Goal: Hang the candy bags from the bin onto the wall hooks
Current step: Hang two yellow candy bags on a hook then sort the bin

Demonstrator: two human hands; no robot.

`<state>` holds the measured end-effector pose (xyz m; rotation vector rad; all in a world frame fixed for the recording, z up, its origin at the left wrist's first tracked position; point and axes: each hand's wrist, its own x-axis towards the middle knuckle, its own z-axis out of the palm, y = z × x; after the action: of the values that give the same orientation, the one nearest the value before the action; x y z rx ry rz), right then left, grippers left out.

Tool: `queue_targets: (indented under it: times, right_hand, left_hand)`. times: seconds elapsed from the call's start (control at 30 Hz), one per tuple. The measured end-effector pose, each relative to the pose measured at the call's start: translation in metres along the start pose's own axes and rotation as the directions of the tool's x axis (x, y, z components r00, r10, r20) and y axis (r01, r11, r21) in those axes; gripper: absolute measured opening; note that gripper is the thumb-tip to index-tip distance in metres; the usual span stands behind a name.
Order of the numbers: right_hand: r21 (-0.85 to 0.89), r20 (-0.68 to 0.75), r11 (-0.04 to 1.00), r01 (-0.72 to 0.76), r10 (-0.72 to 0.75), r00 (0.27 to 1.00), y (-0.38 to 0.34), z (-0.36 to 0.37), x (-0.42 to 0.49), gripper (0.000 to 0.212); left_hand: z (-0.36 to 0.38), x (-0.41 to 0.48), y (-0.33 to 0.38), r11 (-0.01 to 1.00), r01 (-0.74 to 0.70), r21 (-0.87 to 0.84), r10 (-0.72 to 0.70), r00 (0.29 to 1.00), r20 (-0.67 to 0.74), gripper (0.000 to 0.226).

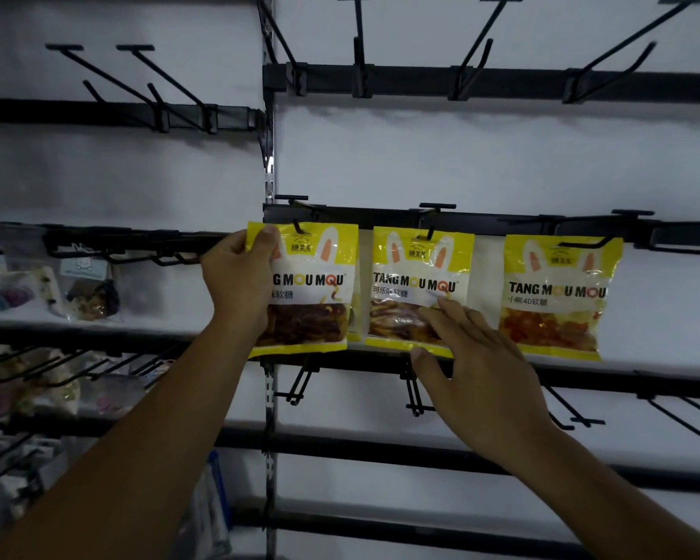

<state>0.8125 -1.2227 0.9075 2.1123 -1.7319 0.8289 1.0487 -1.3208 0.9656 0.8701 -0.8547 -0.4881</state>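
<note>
My left hand [239, 272] grips the top left corner of the left bag [316, 293], thumb across its front and fingers curled round its edge. The bag's top sits on a hook [298, 227]. My right hand [473, 357] is spread, with the fingertips resting on the lower front of the middle bag [417, 268]. A third bag [558, 297] hangs to the right. All three are below one black rail [380, 217].

Left yellow plastic candy bag [320, 293] on a black wire hook [298, 227], my left hand [239, 272] at its upper left corner, middle bag [417, 272] just right, my right hand [473, 365] on its lower front, third bag [558, 297] farther right.
</note>
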Motion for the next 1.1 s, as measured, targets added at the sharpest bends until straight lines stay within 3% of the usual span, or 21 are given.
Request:
queue_targets:
  times: [0.43, 0.57, 0.67, 0.83, 0.93, 1.0, 1.1]
  right_hand:
    - [-0.061, 0.070, 0.998, -0.029, 0.033, 0.997, 0.005, -0.005, -0.002, 0.054]
    - [-0.083, 0.071, 0.996, -0.035, 0.041, 0.997, 0.010, -0.006, -0.004, 0.055]
    - [-0.094, 0.082, 0.994, -0.048, 0.056, 0.995, 0.015, -0.003, -0.005, 0.057]
    - [-0.115, 0.096, 0.992, -0.052, 0.063, 0.993, 0.024, 0.009, -0.005, 0.057]
    - [-0.126, 0.110, 0.990, -0.056, 0.070, 0.991, 0.033, 0.021, -0.008, 0.055]
    - [-0.143, 0.099, 0.988, -0.049, 0.064, 0.993, 0.037, 0.028, -0.013, 0.055]
    - [-0.175, 0.141, 0.983, -0.060, 0.085, 0.986, 0.044, 0.040, -0.022, 0.055]
  left_hand:
    - [0.004, 0.016, -0.010, 0.945, -0.128, 0.301, 0.113, 0.991, 0.069, 0.030]
    - [-0.001, 0.015, -0.006, 0.936, -0.138, 0.324, 0.124, 0.990, 0.064, 0.013]
    - [-0.006, 0.008, -0.006, 0.904, -0.174, 0.389, 0.154, 0.985, 0.084, 0.034]
    - [-0.014, -0.012, -0.008, 0.651, -0.354, 0.671, 0.324, 0.930, 0.177, 0.061]
    - [-0.020, -0.031, -0.006, 0.522, -0.425, 0.739, 0.374, 0.893, 0.250, 0.060]
    - [-0.022, -0.050, -0.009, 0.406, -0.524, 0.749, 0.406, 0.837, 0.365, 0.051]
    - [-0.021, -0.080, -0.025, 0.141, -0.695, 0.705, 0.410, 0.689, 0.598, 0.044]
